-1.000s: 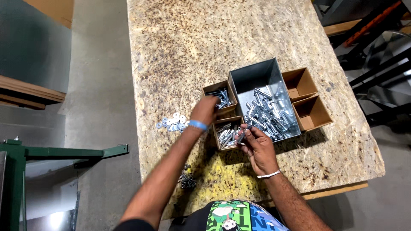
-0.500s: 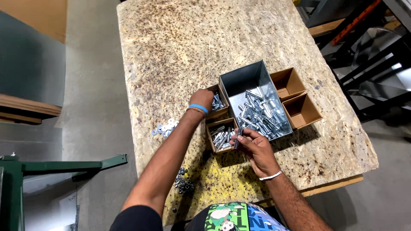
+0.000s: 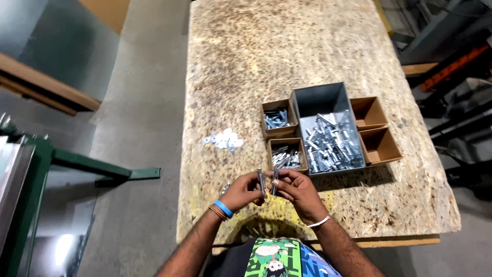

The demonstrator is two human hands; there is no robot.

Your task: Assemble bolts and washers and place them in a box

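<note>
Head view: both hands together over the near edge of the chipboard table (image 3: 318, 46).
Left hand (image 3: 243, 192): my fingers pinched narrow on a long bolt (image 3: 261, 182), upright.
Right hand (image 3: 297, 189): my fingers closed on a second bolt (image 3: 274, 180), just beside the first.
Grey bin (image 3: 328, 131): beyond my hands, full of bolts.
Cardboard boxes: two left of grey bin holding bolts, two right of it.
Washers (image 3: 223, 139): loose pile, well left of grey bin.

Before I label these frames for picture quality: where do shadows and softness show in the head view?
Head view: grey bin casts a dark shadow toward the near table edge; bolts between left hand and right hand look small and soft; frame edges bend slightly.
</note>
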